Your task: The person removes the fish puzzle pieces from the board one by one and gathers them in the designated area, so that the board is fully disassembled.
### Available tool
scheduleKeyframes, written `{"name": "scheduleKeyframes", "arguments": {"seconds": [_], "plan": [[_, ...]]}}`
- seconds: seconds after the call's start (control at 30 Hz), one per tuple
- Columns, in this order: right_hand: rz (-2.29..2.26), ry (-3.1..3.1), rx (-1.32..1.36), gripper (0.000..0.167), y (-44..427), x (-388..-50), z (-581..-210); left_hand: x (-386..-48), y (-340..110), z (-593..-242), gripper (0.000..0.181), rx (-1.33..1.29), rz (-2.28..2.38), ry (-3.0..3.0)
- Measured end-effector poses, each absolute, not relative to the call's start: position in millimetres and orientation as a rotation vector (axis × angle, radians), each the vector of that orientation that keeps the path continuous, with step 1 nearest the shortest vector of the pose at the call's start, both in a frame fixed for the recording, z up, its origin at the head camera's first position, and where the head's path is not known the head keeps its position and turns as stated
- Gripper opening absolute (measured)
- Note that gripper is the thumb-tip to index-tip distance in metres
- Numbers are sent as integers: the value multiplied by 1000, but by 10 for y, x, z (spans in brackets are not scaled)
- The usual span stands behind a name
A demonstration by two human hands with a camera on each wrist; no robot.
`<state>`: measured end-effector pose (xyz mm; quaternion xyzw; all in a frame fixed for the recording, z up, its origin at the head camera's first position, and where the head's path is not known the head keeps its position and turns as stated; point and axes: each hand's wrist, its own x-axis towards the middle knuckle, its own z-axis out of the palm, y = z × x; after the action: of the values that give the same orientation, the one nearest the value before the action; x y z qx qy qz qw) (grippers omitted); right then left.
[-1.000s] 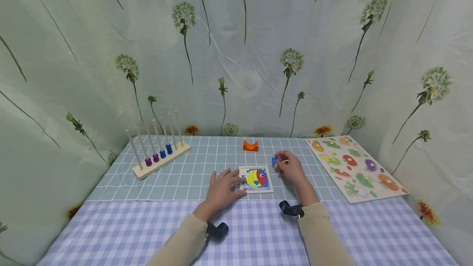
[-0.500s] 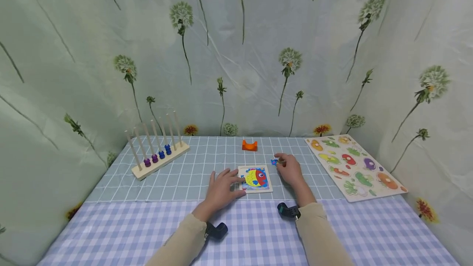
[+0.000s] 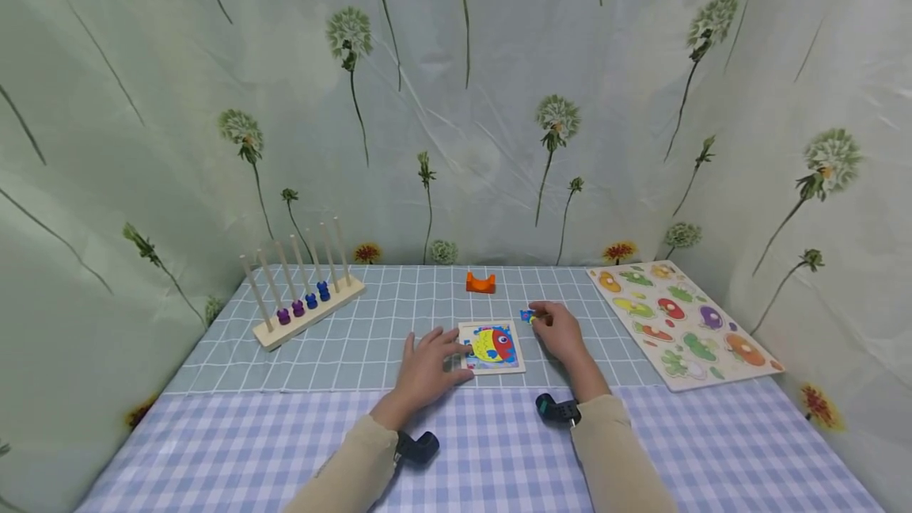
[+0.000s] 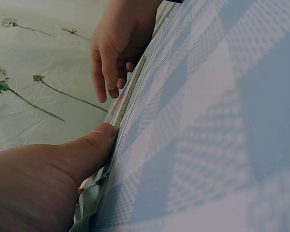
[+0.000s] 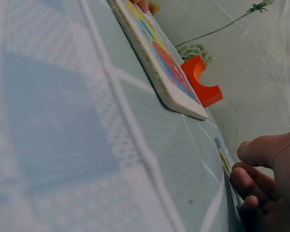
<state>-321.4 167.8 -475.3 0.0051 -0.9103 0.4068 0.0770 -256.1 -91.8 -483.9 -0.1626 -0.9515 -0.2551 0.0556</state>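
A square fish puzzle in a pale wooden frame lies in front of the person. At its left side rests the left hand, fingers spread, with fingertips over the frame's edge. In the left wrist view, the left thumb touches that edge. To the right, a small blue and yellow puzzle piece lies on the cloth. The right hand is bent over it. In the right wrist view, the fingertips are beside the piece and the thumb stands apart from it.
Behind the puzzle stands an orange arched block. At left is a wooden peg stand with purple and blue beads on several pegs. A vegetable puzzle board lies at right. A patterned curtain closes off the back.
One second ago the right hand held the piece tilted up; now the piece lies flat, slightly nearer the person. The left hand stays at the puzzle.
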Motion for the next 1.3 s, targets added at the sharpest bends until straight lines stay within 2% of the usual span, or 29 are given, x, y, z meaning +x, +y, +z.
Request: {"name": "scheduleKeyframes", "arguments": {"seconds": [0.43,0.8,0.97,1.3], "plan": [[1167,-2772,72,29,1524,-3168,-4607,-2560,-912,-4786,43,-494,-757,-2892],[937,-2918,414,21,1188,-3056,-4555,-2550,-919,-4812,43,-493,-734,-2903],[833,-2914,532,24,1116,-3026,-4593,-2548,-916,-4811,43,-510,-729,-2892],[770,-2948,539,27,1053,-2984,-4613,-2553,-904,-4800,44,-491,-741,-2920]]}}
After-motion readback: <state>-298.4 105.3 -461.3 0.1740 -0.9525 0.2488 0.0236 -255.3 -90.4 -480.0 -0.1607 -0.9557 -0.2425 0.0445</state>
